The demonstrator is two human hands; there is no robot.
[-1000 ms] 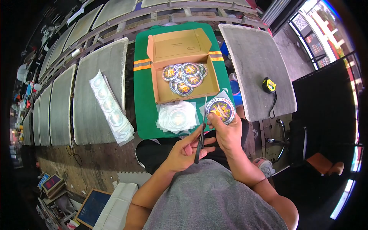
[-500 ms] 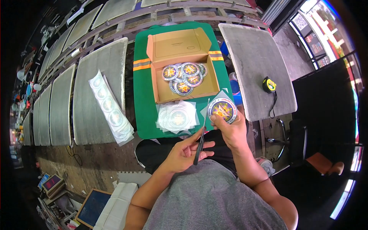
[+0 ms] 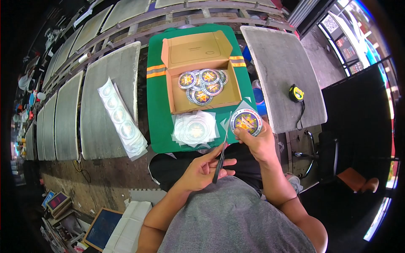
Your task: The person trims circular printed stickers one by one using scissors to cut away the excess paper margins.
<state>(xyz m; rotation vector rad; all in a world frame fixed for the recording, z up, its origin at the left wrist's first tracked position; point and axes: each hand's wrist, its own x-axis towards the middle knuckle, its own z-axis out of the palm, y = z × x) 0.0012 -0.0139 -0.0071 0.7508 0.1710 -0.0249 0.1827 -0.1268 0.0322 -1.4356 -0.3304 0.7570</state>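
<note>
My left hand (image 3: pixel 199 172) grips black-handled scissors (image 3: pixel 221 159), whose narrow blades point up, just left of a round printed sticker (image 3: pixel 246 120). That sticker, with a bit of backing at its upper edge, is pinched in my right hand (image 3: pixel 262 145), thumb on its face. Beyond both hands an open cardboard box (image 3: pixel 179 99) holds several round stickers (image 3: pixel 201 98). A pile of translucent square pieces with round prints (image 3: pixel 196 128) lies in front of the box on the green cloth (image 3: pixel 158 114).
On the grey board at left lies a long sheet of round stickers (image 3: pixel 120 114). A yellow tape measure (image 3: pixel 296 93) rests on the right-hand grey board (image 3: pixel 280 63). Lower right stands a chair (image 3: pixel 327 156); framed boards (image 3: pixel 101 227) are at lower left.
My right hand has moved slightly right with the sticker, which has turned a little. The scissors have shifted slightly and stay in my left hand.
</note>
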